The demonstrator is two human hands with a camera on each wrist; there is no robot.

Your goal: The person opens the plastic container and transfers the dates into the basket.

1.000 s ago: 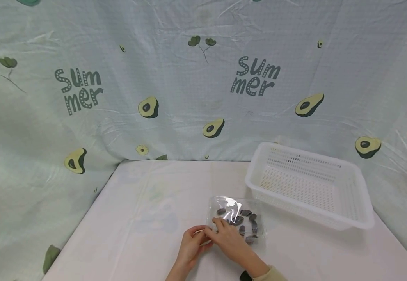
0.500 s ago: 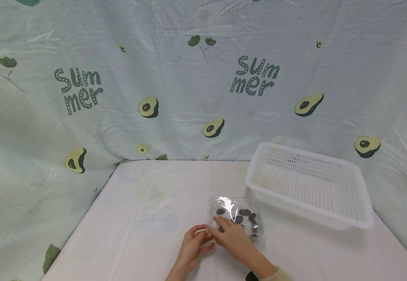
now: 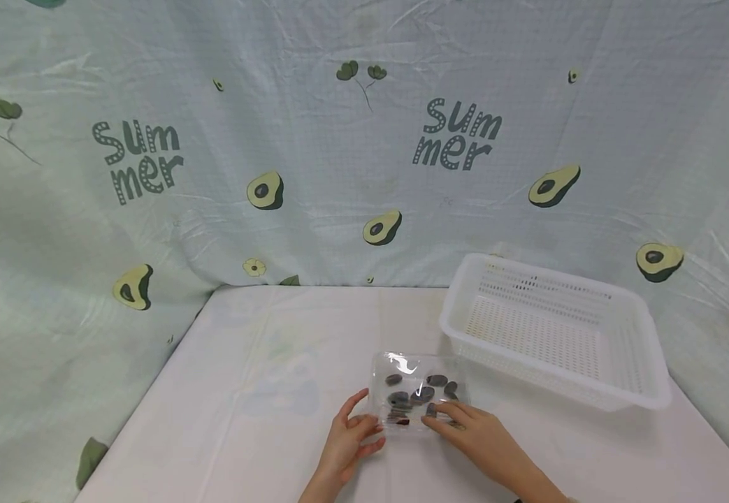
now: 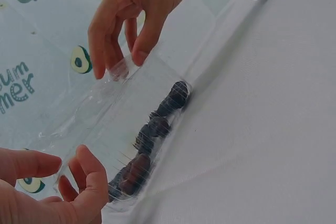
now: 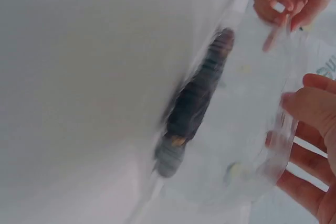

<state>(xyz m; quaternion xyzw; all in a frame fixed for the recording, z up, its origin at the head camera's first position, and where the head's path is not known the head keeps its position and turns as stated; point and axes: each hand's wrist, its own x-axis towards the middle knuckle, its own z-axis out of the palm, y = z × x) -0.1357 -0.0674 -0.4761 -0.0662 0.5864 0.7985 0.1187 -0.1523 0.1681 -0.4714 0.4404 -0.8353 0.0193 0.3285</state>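
A clear plastic clamshell box (image 3: 417, 369) with several dark oval fruits (image 3: 423, 395) sits on the white table; they look like dates, but their kind is uncertain. At its near left corner, my left hand (image 3: 342, 441) has its fingers bent round the plastic edge. My right hand (image 3: 479, 439) pinches the box's edge at the near right, thumb on one side and fingers on the other, as the right wrist view shows. In the left wrist view, the fruits (image 4: 137, 174) lie along the bottom of the box. Whether the lid is fully pressed down is unclear.
A white perforated plastic basket (image 3: 546, 349) stands at the back right, close behind the box. A pale cloth printed with avocados (image 3: 265, 191) hangs behind and at the sides of the table (image 3: 263, 419).
My right hand has slid right, from the box's near left corner to its near right edge, uncovering fruits at the left. My left hand stays at the left corner, its upper finger spread a little wider.
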